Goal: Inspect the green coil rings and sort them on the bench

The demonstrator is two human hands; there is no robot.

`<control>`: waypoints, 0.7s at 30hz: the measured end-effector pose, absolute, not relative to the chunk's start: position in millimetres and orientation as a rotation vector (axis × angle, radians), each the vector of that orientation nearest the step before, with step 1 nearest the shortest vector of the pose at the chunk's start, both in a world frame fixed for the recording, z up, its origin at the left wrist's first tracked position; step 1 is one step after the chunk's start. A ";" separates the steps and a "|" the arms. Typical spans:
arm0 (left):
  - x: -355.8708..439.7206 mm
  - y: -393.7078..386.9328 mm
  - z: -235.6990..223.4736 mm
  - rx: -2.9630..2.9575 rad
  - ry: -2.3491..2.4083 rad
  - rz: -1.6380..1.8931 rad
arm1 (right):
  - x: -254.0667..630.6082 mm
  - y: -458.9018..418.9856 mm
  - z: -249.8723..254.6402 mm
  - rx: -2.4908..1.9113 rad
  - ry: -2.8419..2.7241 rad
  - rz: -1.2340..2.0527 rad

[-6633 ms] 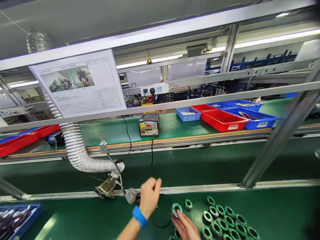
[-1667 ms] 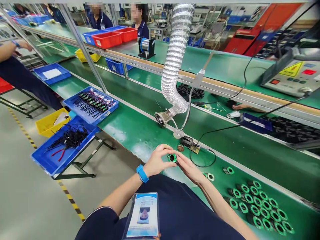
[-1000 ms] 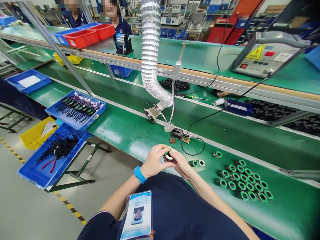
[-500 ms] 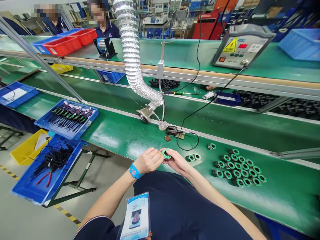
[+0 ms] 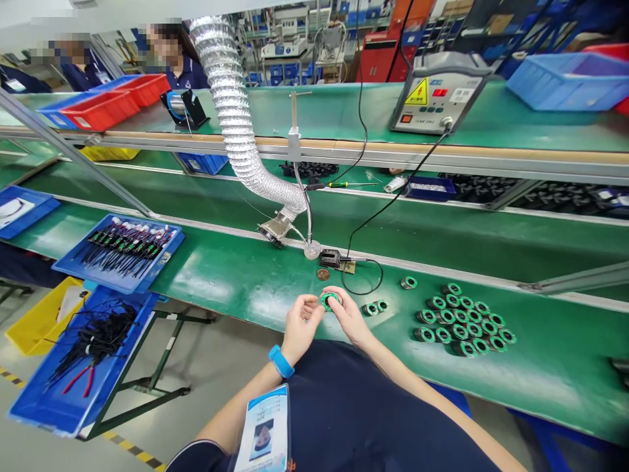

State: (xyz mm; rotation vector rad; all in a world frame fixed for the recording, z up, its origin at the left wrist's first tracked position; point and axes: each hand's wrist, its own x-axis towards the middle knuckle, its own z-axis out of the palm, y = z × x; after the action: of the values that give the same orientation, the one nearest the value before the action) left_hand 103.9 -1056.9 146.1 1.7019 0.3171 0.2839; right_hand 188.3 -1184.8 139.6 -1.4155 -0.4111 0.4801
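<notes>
In the middle of the bench front, my right hand (image 5: 350, 318) is closed round a motor stator (image 5: 328, 300) with a green ring, its round opening facing up toward me. My left hand (image 5: 302, 322), with a blue wristband, has its thumb and fingers curled together at the stator's left edge. What the left fingertips pinch, if anything, is too small to tell. Just right of my hands stand two similar stators (image 5: 376, 307), side by side. Farther right is a single stator (image 5: 408, 282), then a group of several stators (image 5: 460, 316).
A silver exhaust duct (image 5: 236, 124) hangs down behind my hands. Beyond them lie a black cabled device (image 5: 332, 257) and a copper-coloured disc (image 5: 323, 274). At left are a blue tray of wired boards (image 5: 171, 252) and a bin of black cables (image 5: 37, 413). A control box (image 5: 437, 92) stands on the shelf.
My left hand has turned more upright, and its fingers have loosened a little beside the stator. My right hand still holds the stator. The head view has shifted slightly.
</notes>
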 end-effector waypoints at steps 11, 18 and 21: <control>112.3 -1032.1 150.2 2.673 -0.628 1.174 | 179.3 -1181.3 162.0 -0.896 -0.136 0.736; 110.8 -1027.8 154.1 2.675 -0.487 1.006 | 181.5 -1184.9 166.4 -0.912 -0.131 0.769; 111.2 -1042.8 155.2 2.182 0.036 0.565 | 183.3 -1186.7 162.5 -1.041 -0.222 0.652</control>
State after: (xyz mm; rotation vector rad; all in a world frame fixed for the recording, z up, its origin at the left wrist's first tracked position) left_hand 111.2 -1042.8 155.2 2.1815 0.0361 0.5652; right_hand 183.3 -1186.7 162.5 -1.0409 -0.2215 0.6523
